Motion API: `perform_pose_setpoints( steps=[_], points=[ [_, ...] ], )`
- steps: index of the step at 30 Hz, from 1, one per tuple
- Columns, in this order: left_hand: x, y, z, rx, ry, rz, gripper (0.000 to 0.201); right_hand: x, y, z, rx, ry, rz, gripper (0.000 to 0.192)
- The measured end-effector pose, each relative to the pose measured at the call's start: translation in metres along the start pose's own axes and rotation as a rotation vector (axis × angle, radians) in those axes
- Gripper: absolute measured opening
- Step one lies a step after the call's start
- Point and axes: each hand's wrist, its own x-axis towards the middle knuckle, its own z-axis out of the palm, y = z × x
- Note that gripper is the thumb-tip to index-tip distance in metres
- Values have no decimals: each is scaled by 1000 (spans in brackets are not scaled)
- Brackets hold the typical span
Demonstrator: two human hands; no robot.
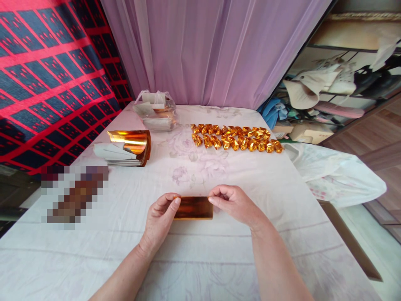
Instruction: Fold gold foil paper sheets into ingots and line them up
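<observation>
Both forearms come in from the bottom edge, angled inward, wrists low over the white floral cloth. Left hand is palm-down, knuckles toward the camera, thumb up along the left end of the gold foil sheet, fingers curled behind it, so it's pinched on that end. Right hand mirrors it: fingers bunched tight together, tips pressed on the sheet's top right corner, thumb tucked under; grip closed on the foil. The sheet itself looks folded into a flat strip, held level between the two hands, just above or on the cloth, can't tell which, centre-front of the table. Further back, approx mid-table, two rows of folded gold pieces lie side by side. Back left, a stack of foil sheets, the top ones curling up and showing shiny gold. Behind that, a clear plastic bag w/ more paper inside. Lilac curtain hangs at the far edge, and a red-and-black patterned fabric is on the left.
</observation>
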Motion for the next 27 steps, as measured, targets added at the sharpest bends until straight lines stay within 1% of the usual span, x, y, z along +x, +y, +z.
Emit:
perform_pose_setpoints(
  steps=[7, 14, 19, 27],
  points=[
    [-1, 2, 0, -7, -13, -21, 30, -1, 0, -1, 5, -7, 1, 18],
    [0, -1, 0, 21, -8, -2, 31, -1, 0, -1, -7, -5, -3, 19],
    [1, -2, -1, 53, 19, 27, 27, -2, -2, -1, -18, -1, 3, 19],
    [1, -3, -1, 80, 18, 38, 27, -2, -4, -1, -23, 2, 12, 20]
  ],
)
